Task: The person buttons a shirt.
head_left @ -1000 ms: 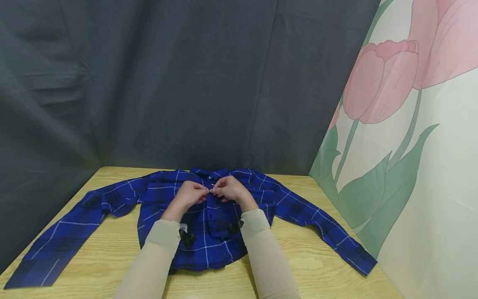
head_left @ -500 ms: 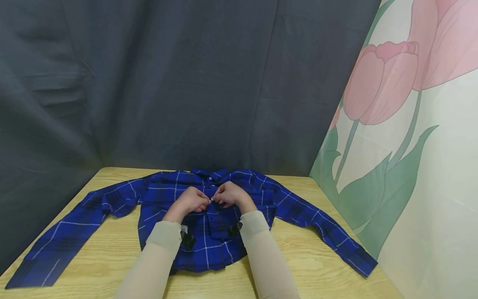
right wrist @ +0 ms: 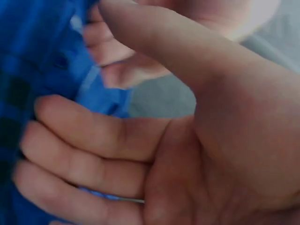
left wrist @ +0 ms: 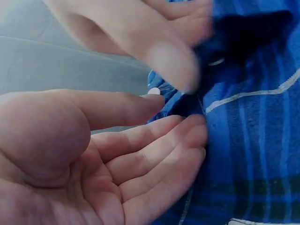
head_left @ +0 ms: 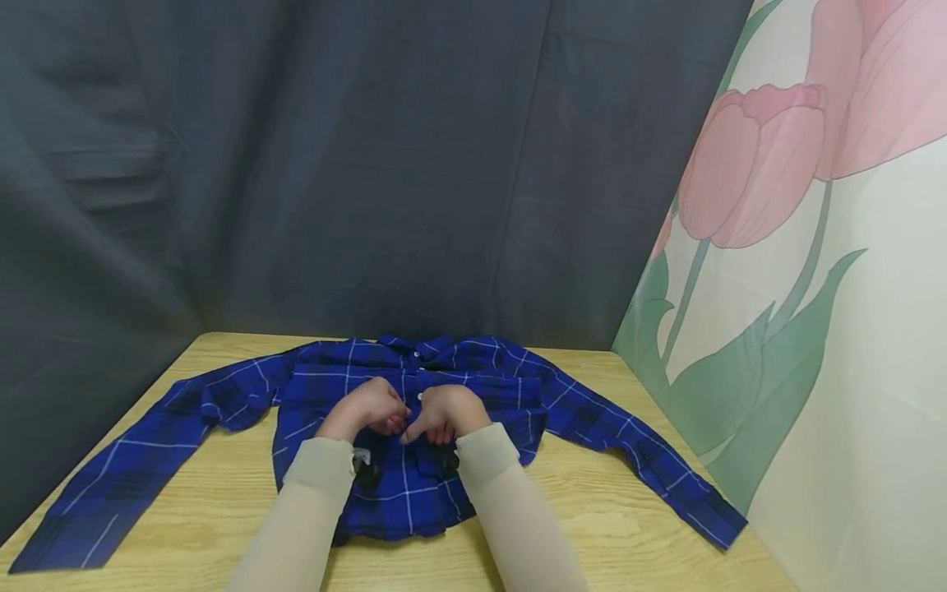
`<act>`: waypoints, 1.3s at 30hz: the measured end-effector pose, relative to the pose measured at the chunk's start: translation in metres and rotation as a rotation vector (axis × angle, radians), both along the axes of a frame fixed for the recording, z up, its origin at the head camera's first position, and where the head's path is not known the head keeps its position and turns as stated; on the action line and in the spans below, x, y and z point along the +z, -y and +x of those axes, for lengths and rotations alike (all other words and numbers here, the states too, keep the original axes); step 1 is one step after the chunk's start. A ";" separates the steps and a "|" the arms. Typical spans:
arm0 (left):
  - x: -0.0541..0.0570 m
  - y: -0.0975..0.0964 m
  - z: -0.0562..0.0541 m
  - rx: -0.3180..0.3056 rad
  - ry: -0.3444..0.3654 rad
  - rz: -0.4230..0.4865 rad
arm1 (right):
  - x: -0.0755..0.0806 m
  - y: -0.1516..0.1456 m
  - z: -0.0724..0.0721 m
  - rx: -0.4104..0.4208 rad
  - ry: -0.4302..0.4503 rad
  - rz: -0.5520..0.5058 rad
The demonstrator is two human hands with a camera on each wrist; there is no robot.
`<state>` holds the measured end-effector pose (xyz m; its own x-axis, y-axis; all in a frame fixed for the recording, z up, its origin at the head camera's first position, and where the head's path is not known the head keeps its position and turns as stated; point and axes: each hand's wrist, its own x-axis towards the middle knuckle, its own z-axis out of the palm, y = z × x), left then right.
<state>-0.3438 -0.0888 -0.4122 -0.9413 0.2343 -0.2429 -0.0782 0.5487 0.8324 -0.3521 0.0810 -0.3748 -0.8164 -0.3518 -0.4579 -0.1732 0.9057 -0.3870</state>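
Observation:
A blue plaid button-up shirt [head_left: 407,493] lies front up, its collar at the far side and sleeves spread out. My left hand [head_left: 370,407] is at the middle of the front placket. In the left wrist view, the left thumb and fingertips [left wrist: 187,126] hold the placket edge, with a small white button [left wrist: 153,91] just beyond the thumb. My right hand [head_left: 447,411] is close beside it, over the placket. In the right wrist view, its thumb stands well apart from its loosely bent fingers [right wrist: 70,126], with no cloth between them.
The shirt lies on a wooden table [head_left: 614,518]. A dark grey curtain [head_left: 385,164] hangs behind the table. On the right stands a panel with printed tulips [head_left: 747,164]. White buttons show near the collar [head_left: 399,341].
Both hands have moved down the placket, towards the wearer of the camera. The right fingers have let go of the placket by a white button, which now shows above the right hand.

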 end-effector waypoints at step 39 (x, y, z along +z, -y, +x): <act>-0.034 -0.035 -0.013 -0.244 -0.305 -0.474 | 0.007 -0.042 -0.020 0.011 -0.093 -0.093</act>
<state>-0.3571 -0.0540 -0.4459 -0.9176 0.3845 -0.1014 0.2999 0.8365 0.4585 -0.3726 0.1226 -0.3679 -0.8498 -0.3985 -0.3451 -0.2221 0.8643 -0.4512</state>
